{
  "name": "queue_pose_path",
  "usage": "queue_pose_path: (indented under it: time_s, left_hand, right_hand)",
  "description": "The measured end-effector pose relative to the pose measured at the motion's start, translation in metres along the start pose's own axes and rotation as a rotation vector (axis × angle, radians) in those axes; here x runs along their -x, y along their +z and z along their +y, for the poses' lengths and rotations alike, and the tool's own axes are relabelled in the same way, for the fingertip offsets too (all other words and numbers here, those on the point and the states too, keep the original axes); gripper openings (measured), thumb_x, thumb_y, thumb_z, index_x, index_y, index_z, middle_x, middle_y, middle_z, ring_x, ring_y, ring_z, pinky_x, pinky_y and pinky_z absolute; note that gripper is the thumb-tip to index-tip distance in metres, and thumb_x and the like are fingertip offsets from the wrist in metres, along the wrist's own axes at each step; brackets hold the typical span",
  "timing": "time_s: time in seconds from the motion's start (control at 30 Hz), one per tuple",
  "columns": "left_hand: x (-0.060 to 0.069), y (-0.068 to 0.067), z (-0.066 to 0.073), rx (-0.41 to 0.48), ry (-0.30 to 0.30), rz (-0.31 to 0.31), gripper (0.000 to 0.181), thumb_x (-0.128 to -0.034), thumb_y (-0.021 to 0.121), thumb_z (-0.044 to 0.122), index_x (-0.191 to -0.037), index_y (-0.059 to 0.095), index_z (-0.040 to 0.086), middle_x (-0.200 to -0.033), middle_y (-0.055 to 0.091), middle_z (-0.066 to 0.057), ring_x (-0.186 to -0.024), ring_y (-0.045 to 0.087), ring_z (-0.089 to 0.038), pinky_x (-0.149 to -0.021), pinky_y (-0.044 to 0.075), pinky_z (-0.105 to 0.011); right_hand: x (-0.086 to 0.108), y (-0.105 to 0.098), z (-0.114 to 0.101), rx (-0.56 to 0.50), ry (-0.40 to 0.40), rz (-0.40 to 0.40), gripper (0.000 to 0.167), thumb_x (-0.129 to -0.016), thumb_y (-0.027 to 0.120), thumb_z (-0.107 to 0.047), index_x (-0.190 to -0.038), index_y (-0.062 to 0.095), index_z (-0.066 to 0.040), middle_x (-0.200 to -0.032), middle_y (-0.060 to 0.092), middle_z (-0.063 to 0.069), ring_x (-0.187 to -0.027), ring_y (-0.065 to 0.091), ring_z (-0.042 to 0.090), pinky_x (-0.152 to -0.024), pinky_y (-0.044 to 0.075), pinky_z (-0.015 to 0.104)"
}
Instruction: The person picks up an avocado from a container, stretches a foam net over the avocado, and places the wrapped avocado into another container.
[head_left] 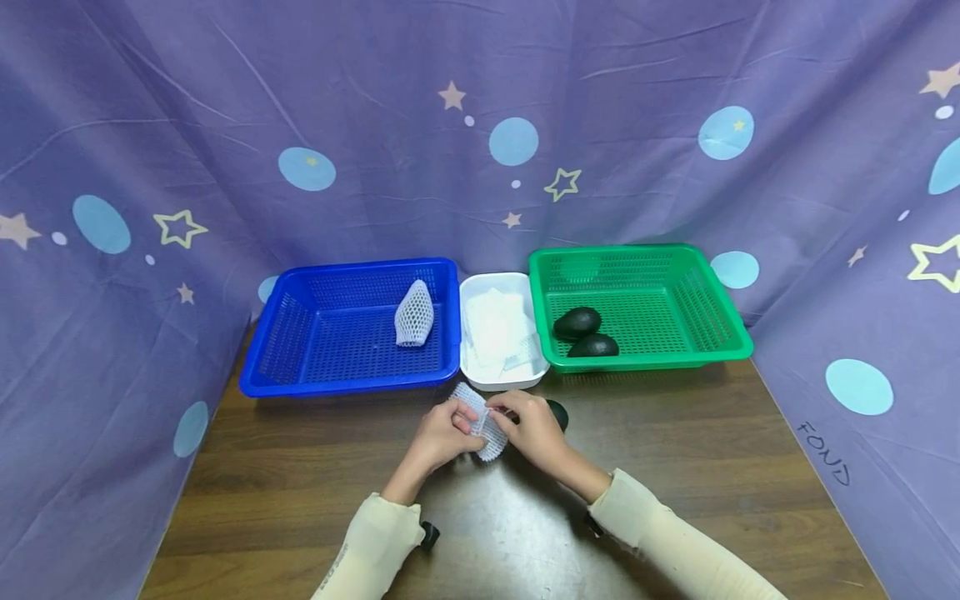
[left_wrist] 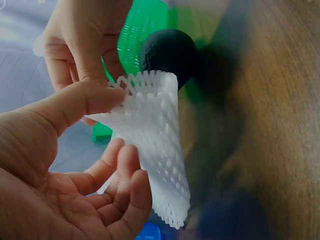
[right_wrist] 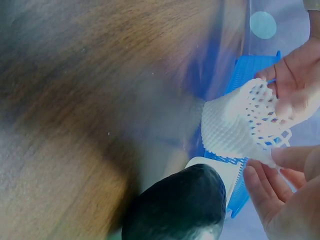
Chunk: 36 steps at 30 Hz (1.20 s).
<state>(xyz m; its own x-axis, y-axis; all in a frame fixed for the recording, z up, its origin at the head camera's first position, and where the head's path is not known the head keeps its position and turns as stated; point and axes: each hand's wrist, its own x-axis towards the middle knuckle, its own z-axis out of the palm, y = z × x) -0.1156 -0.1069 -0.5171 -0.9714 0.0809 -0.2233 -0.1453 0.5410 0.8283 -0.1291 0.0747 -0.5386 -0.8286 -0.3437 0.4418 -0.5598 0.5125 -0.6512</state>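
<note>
A white foam net sleeve (head_left: 492, 442) is held above the table in front of the white tray. My left hand (head_left: 444, 433) grips its side, with the thumb (left_wrist: 102, 97) lying near the sleeve's open end in the left wrist view. At that same end my right hand (head_left: 536, 427) pinches the mesh edge between thumb and fingers. The sleeve (right_wrist: 240, 122) looks flattened, its mesh stretched wider near the right hand. A dark avocado (right_wrist: 175, 207) lies on the table beside the right hand, partly hidden by it in the head view.
A blue basket (head_left: 348, 389) at the left contains an item in a foam net (head_left: 415, 315). The white tray (head_left: 504, 385) between the baskets holds more white netting (head_left: 495, 325). Two avocados (head_left: 577, 322) lie inside the green basket (head_left: 645, 362) at the right. A curtain (head_left: 405, 208) hangs behind.
</note>
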Motion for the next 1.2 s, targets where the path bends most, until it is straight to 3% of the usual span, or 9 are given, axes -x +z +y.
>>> queue_pose_path:
  time_s: [0.13,0.3,0.47,0.6,0.77,0.97,1.2]
  left_hand:
    - [0.0,-0.003,-0.002,-0.011,-0.011,0.026,0.026,-0.0687,0.079,0.001,-0.092,0.068,0.002,-0.075,0.067,-0.006,-0.065,0.056,-0.011,-0.059,0.046,-0.025]
    - [-0.003,-0.01,-0.002,0.016,-0.012,0.138,0.012,-0.0757,0.075,0.006,-0.086,0.072,0.001,-0.073,0.071,-0.005,-0.061,0.056,-0.007,-0.057,0.046,-0.022]
    - [-0.004,-0.017,-0.002,0.075,-0.044,0.218,0.013,-0.0754,0.072,0.006,-0.087,0.074,0.002,-0.069,0.071,-0.002,-0.057,0.058,-0.004,-0.053,0.045,-0.02]
    - [-0.004,-0.018,-0.001,0.11,-0.029,0.255,0.012,-0.0757,0.073,0.005,-0.087,0.075,0.002,-0.07,0.071,-0.002,-0.059,0.059,-0.003,-0.054,0.047,-0.018]
    - [-0.003,-0.017,0.0,0.087,0.015,0.251,0.01,-0.0749,0.074,0.006,-0.085,0.074,0.004,-0.072,0.071,-0.002,-0.062,0.059,-0.004,-0.059,0.047,-0.018]
    - [-0.004,-0.007,-0.006,0.054,-0.005,0.189,0.008,-0.0751,0.074,0.006,-0.083,0.072,0.003,-0.069,0.07,-0.001,-0.06,0.057,-0.003,-0.056,0.046,-0.019]
    - [-0.007,-0.001,-0.011,0.073,0.0,0.191,0.012,-0.0792,0.073,0.008,-0.087,0.073,-0.001,-0.068,0.07,-0.004,-0.057,0.057,-0.004,-0.055,0.047,-0.021]
  right_hand:
    - [-0.001,0.0,-0.001,-0.016,0.019,0.033,0.014,-0.085,0.078,0.0,-0.098,0.076,-0.002,-0.097,0.077,0.011,-0.085,0.074,0.02,-0.074,0.063,0.027]
    - [0.0,0.001,0.0,0.005,0.045,0.041,0.013,-0.084,0.078,0.001,-0.097,0.076,-0.002,-0.095,0.077,0.01,-0.084,0.074,0.019,-0.073,0.062,0.028]
    - [0.001,0.002,0.004,0.019,0.054,0.032,0.013,-0.084,0.079,0.0,-0.097,0.077,-0.003,-0.093,0.077,0.009,-0.082,0.074,0.018,-0.072,0.062,0.027]
    - [0.001,0.004,0.007,0.035,0.048,0.035,0.012,-0.084,0.079,-0.001,-0.096,0.077,-0.004,-0.092,0.077,0.006,-0.08,0.073,0.016,-0.07,0.061,0.027]
    - [0.0,0.006,0.008,0.025,0.062,0.017,0.011,-0.085,0.078,-0.001,-0.095,0.077,-0.005,-0.091,0.077,0.006,-0.08,0.073,0.015,-0.07,0.061,0.027]
    - [-0.001,0.01,0.008,0.022,0.065,-0.025,0.009,-0.087,0.077,-0.002,-0.095,0.076,-0.003,-0.09,0.076,0.006,-0.078,0.071,0.014,-0.069,0.06,0.025]
    - [0.0,0.012,0.009,0.007,0.069,-0.032,0.011,-0.086,0.078,-0.001,-0.096,0.076,-0.001,-0.09,0.076,0.008,-0.079,0.073,0.017,-0.07,0.061,0.026]
